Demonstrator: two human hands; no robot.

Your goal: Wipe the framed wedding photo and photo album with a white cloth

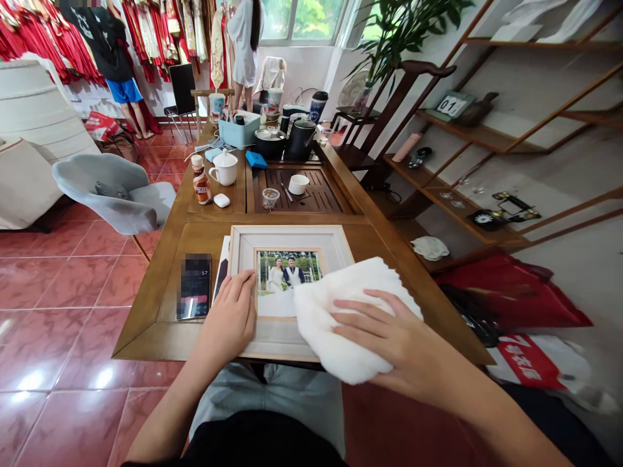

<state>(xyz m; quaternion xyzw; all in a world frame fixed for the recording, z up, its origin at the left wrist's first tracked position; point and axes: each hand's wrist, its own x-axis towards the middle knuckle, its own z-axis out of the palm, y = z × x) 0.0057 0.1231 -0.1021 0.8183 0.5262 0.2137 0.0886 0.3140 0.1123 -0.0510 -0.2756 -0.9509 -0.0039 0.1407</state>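
Note:
A light picture frame (292, 340) lies on the near end of the wooden table, with a photo of a couple (288, 275) in its middle. My left hand (231, 311) rests on the frame's left border, fingers stretched out and lying flat. In my right hand (384, 337) is a white cloth (324, 311); the fingers spread over its top and my thumb is hidden. The cloth covers the frame's lower right part and a corner of the photo. Left of the frame lies a phone (194, 285), screen lit and partly blurred.
Beyond the frame, a small clear cup (270, 198) and a white bowl (298, 184) stand on a slatted tea tray (321, 201). A bottle (200, 181) and lidded mug (224, 168) are at left. A grey chair (114, 201) stands left; shelves (467, 130) line the right. Two people stand far back.

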